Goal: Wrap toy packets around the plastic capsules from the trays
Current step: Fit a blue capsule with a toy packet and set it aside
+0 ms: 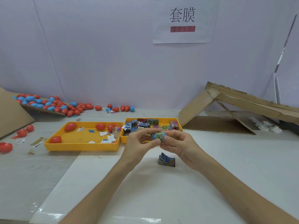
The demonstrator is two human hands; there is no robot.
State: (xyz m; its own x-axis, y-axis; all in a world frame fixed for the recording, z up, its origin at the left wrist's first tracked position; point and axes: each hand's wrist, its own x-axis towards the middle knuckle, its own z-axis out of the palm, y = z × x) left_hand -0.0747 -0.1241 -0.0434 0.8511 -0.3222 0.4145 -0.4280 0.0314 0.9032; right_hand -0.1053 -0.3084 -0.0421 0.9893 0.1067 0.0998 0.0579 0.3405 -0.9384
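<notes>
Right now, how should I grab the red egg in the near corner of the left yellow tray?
Come from above and pinch the red capsule across its short middle. It lies on its side, long axis left to right, and the near wall of the yellow tray stands close in front, so a low reach would likely bump it.

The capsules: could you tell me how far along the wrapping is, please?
Done: none visibly set aside. In hand: left hand and right hand hold a blue capsule with a green packet round it. Left: red capsules in the left tray, packets in the right tray, a pile by the wall.
</notes>
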